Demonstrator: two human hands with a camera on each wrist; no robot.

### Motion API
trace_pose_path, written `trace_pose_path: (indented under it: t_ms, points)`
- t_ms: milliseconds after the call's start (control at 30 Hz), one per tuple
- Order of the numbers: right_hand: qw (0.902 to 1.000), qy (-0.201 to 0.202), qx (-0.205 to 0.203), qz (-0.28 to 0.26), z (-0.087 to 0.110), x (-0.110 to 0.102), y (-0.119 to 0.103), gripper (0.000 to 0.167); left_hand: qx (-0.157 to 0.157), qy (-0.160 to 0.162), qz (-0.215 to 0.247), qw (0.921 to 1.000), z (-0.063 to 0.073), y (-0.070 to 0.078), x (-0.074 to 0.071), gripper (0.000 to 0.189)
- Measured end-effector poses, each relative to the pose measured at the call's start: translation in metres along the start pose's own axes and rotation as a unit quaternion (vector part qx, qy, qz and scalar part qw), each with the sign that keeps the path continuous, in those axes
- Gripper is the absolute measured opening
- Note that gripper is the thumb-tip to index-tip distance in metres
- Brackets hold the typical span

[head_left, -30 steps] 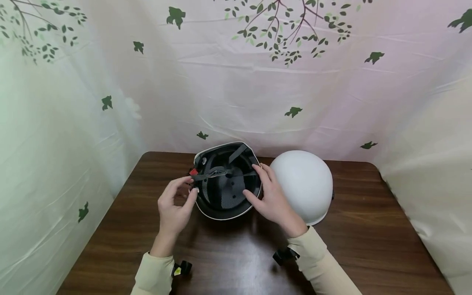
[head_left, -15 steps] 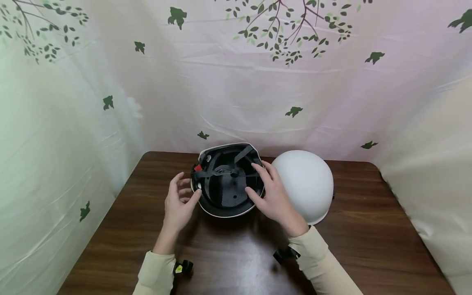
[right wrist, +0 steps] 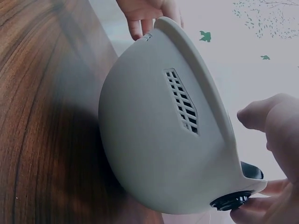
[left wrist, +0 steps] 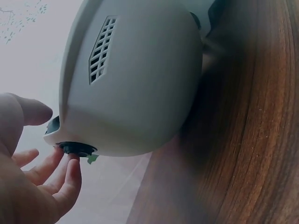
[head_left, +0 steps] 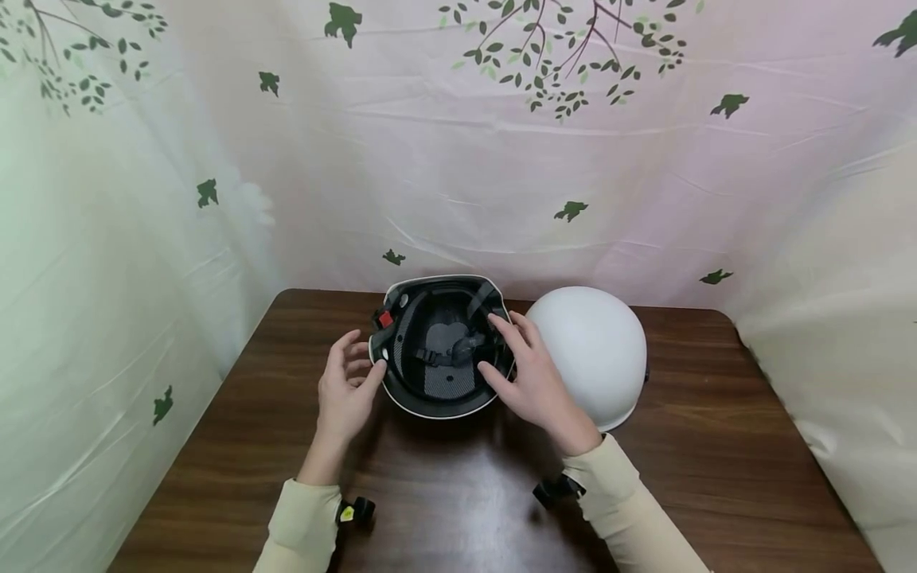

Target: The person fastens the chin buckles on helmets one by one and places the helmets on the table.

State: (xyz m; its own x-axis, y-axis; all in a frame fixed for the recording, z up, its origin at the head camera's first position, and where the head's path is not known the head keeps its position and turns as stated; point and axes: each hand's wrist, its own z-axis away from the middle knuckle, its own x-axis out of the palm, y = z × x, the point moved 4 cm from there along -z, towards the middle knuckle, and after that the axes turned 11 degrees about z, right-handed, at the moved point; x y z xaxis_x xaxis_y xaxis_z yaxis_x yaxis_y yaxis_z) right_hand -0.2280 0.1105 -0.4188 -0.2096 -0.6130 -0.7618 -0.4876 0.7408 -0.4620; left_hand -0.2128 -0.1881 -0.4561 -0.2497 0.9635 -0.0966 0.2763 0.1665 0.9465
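Observation:
A white helmet lies upside down on the table, its black padded inside facing up. A dark chin strap lies slack inside it, and a red buckle part shows at the left rim. My left hand holds the left rim, thumb at the edge, fingertips against a round black knob on the outside. On the opposite side, my right hand holds the rim with fingers outside near another black knob and thumb over the opening. Both wrist views show a slotted vent in the shell.
A second white helmet stands dome up just right of my right hand. The dark wooden table ends at a pale curtain printed with leaves and birds. Black cameras sit on both wrists.
The left hand has left the strap and buckle area and settled on the rim. The helmet has shifted slightly right, and the strap that stretched across the opening has dropped inside.

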Motion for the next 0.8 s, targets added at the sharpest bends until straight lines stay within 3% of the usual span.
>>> trace_pose_path:
  t_ms: [500,800]
  points:
    - [0.9999,-0.004,0.010,0.003,-0.006,-0.004,0.003,0.067,-0.020,0.006,-0.006,0.9998,-0.001,-0.001,0.003,0.065]
    - [0.9999,0.010,-0.004,0.005,-0.017,-0.014,0.002,0.063,0.030,-0.002,-0.051,0.9983,-0.003,0.006,0.011,0.070]
